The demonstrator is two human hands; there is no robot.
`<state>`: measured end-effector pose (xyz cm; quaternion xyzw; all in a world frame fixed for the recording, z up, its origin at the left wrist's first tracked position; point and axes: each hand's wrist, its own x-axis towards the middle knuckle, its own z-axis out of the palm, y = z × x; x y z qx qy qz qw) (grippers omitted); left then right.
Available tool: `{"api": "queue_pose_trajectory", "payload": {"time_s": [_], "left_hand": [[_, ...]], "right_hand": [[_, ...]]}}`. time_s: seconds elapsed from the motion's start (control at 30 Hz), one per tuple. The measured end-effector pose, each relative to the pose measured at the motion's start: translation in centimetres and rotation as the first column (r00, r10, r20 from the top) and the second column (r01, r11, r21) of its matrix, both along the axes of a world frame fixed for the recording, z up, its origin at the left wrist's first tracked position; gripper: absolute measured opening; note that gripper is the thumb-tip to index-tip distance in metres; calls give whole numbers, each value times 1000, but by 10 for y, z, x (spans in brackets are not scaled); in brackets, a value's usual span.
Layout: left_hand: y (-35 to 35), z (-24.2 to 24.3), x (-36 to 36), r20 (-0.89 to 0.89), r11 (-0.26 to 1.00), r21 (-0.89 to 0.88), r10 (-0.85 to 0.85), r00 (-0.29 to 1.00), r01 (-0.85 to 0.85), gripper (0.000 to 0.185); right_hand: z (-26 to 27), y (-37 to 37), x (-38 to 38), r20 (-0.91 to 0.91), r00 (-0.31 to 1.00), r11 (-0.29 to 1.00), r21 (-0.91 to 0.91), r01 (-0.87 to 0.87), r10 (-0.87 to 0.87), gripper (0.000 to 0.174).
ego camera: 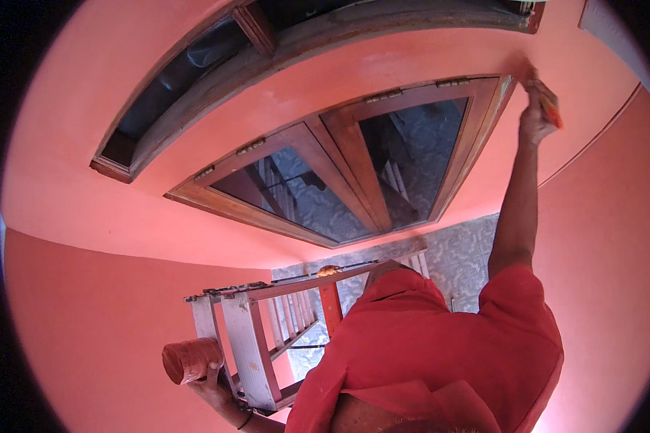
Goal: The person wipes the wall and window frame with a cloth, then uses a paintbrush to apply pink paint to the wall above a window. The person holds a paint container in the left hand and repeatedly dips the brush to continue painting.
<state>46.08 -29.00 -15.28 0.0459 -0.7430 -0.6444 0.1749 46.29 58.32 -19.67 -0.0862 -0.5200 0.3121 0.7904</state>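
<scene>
My right hand (539, 111) reaches far up and out. It grips a paintbrush (552, 115) by its orange handle, and the brush end is blurred against the pink wall (566, 59). That end lies close to the upper right corner of a brown wooden frame (501, 100) around two hinged glass panels. Low on the left, my left hand (214, 385) holds a round, paint-stained container (192, 360) on its side from below. The container is beside the top of an aluminium stepladder (252, 346). Its contents are hidden from this angle.
Above the glass panels runs a long, recessed window opening (292, 40) with a wooden frame. The ladder's rails and steps stand below me to the left, over a patterned tile floor (463, 254). Pink side walls (114, 325) close in on both sides.
</scene>
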Motion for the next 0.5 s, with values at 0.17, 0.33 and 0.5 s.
{"api": "queue_pose_trajectory", "payload": {"time_s": [0.17,0.33,0.5], "left_hand": [[3,6,6,2,1000,-4,13,1000,-13,92],[12,14,4,73,997,6,72,995,-72,94],[14,12,7,17,998,-32,59,998,-58,89]], "right_hand": [[34,1,16,-155,987,999,-7,40,-41,6],[33,-33,-34,166,843,840,304,449,-511,12],[36,-139,-89,241,844,838,412,359,-480,21]]}}
